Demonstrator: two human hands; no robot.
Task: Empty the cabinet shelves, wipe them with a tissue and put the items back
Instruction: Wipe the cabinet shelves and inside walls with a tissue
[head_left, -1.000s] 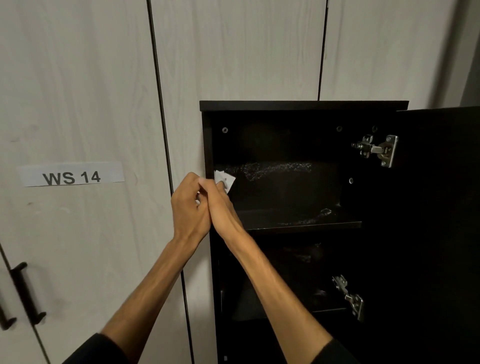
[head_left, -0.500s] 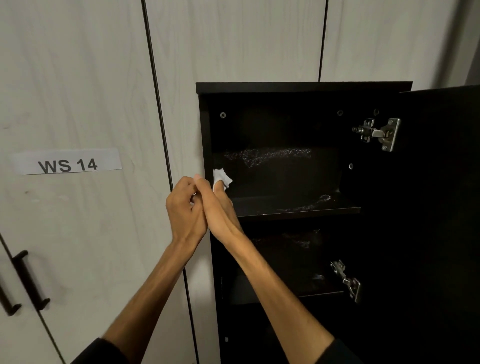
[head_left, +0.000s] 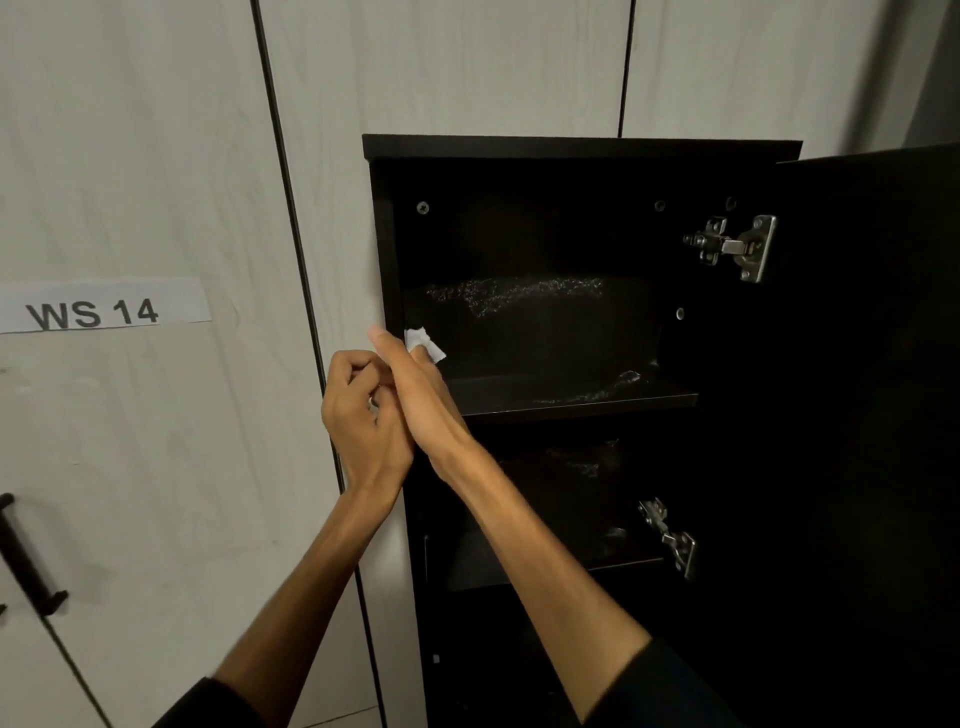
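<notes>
We count two hands: left hand (head_left: 363, 410), right hand (head_left: 423, 400). One tissue (head_left: 422, 343). One black cabinet (head_left: 582, 148), one open door (head_left: 872, 415), two shelves: upper shelf (head_left: 571, 397), lower shelf (head_left: 545, 569). Two metal hinges: top hinge (head_left: 735, 247), bottom hinge (head_left: 670, 538). One "WS 14" label (head_left: 98, 309). One black handle (head_left: 26, 556) in full view.
</notes>
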